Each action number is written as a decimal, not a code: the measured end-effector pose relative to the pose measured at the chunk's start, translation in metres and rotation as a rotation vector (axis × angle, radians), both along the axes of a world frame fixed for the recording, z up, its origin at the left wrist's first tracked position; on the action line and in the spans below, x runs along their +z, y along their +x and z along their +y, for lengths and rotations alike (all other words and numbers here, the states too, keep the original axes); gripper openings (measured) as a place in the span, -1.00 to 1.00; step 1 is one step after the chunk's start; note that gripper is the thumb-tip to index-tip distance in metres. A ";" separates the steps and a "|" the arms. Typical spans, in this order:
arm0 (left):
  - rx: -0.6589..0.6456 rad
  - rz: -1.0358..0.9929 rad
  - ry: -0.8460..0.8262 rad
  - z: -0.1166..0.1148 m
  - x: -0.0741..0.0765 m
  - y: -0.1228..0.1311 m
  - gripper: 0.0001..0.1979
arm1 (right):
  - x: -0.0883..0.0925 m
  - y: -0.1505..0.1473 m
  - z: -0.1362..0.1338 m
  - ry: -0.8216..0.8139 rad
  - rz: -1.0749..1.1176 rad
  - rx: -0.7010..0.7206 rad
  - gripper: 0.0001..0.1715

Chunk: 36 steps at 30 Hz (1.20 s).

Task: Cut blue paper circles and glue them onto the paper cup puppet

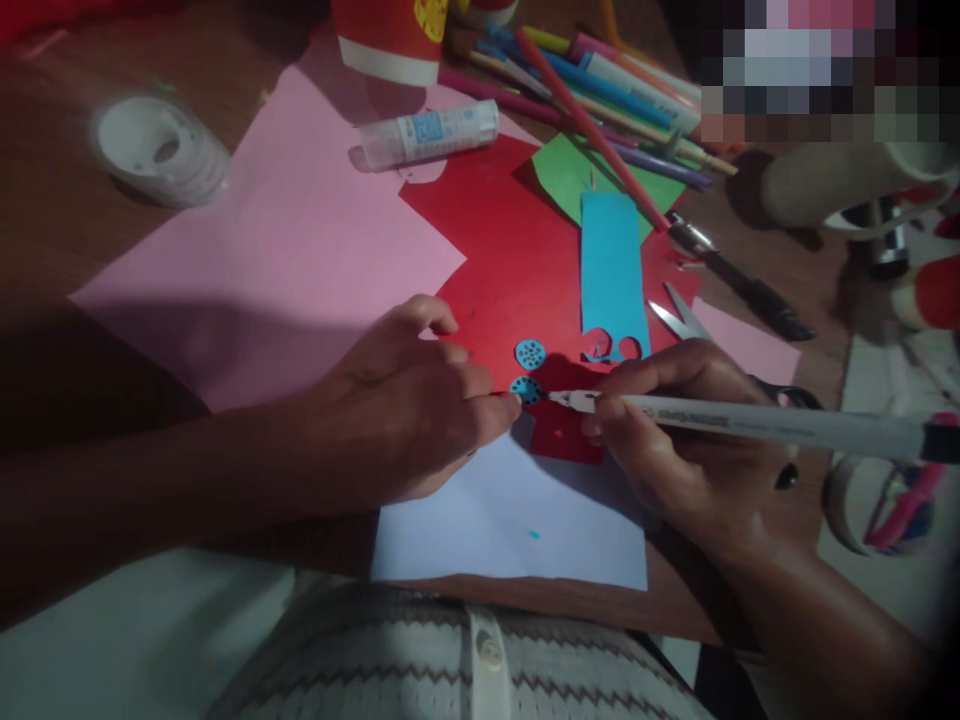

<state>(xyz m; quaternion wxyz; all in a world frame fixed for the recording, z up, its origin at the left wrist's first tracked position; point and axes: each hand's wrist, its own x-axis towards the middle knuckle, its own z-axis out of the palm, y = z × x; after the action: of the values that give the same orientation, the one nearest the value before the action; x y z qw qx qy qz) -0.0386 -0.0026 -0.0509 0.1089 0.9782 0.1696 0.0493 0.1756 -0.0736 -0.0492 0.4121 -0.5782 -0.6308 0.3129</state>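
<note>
A small blue paper circle (526, 391), marked with black dots, lies on red paper (517, 240). The fingertips of my left hand (431, 410) pin its left edge down, the other fingers curled. My right hand (675, 440) is closed around a white marker (720, 418), its dark tip close to the circle's right edge; I cannot tell if it touches. Just above lies a second blue circle (530, 354) with dark dots all over. Farther up, a blue paper strip (613, 260) has two round cut-outs at its lower end. White paper (517, 530) lies below my hands.
Scissors (679, 315) lie partly under my right hand. Pink paper (300, 220), a glue stick (431, 135), green paper (559, 170) and several pens (622, 90) spread beyond. A tape roll (161, 150) stands left, a red cup (390, 40) at the back, a mug (825, 185) right.
</note>
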 end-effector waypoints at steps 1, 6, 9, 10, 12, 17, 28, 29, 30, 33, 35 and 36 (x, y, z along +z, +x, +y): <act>-0.001 0.006 -0.001 0.000 0.000 0.000 -0.72 | 0.000 0.000 0.000 0.001 -0.010 0.009 -0.91; 0.021 -0.022 0.014 -0.001 -0.001 -0.001 -0.71 | 0.000 0.001 0.002 0.003 -0.043 0.023 -0.89; 0.020 -0.019 0.003 0.000 -0.001 0.000 -0.73 | 0.000 0.001 0.003 -0.002 -0.057 0.033 -0.90; 0.014 -0.012 -0.003 0.000 0.000 0.000 -0.73 | 0.001 0.001 0.003 0.000 -0.062 0.028 -0.90; 0.016 -0.005 -0.010 0.000 0.001 0.001 -0.73 | 0.001 0.001 0.003 -0.002 -0.071 0.029 -0.90; 0.023 0.036 -0.014 0.000 0.002 0.002 -0.72 | 0.001 0.002 0.001 -0.007 -0.099 0.023 -0.90; 0.025 0.017 -0.012 0.000 0.000 0.001 -0.73 | 0.005 0.001 0.003 -0.019 -0.134 0.039 -0.91; 0.029 0.008 -0.012 0.000 0.000 0.001 -0.73 | 0.006 0.001 0.003 -0.018 -0.139 0.040 -0.91; 0.031 -0.001 -0.014 -0.001 0.000 0.001 -0.74 | 0.006 0.001 0.003 -0.019 -0.149 0.042 -0.91; 0.033 0.003 -0.023 0.000 0.002 0.002 -0.75 | 0.007 0.002 0.004 -0.035 -0.198 0.051 -0.91; 0.025 0.038 -0.033 0.000 0.003 0.003 -0.74 | 0.008 0.002 0.003 -0.048 -0.223 0.045 -0.90; 0.025 0.044 -0.036 0.000 0.004 0.003 -0.75 | 0.008 0.002 0.003 -0.054 -0.225 0.044 -0.90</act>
<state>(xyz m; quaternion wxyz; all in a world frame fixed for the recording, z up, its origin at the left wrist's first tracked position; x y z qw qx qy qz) -0.0358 -0.0024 -0.0473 0.1219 0.9748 0.1852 0.0261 0.1772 -0.0703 -0.0414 0.3160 -0.6067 -0.6769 0.2718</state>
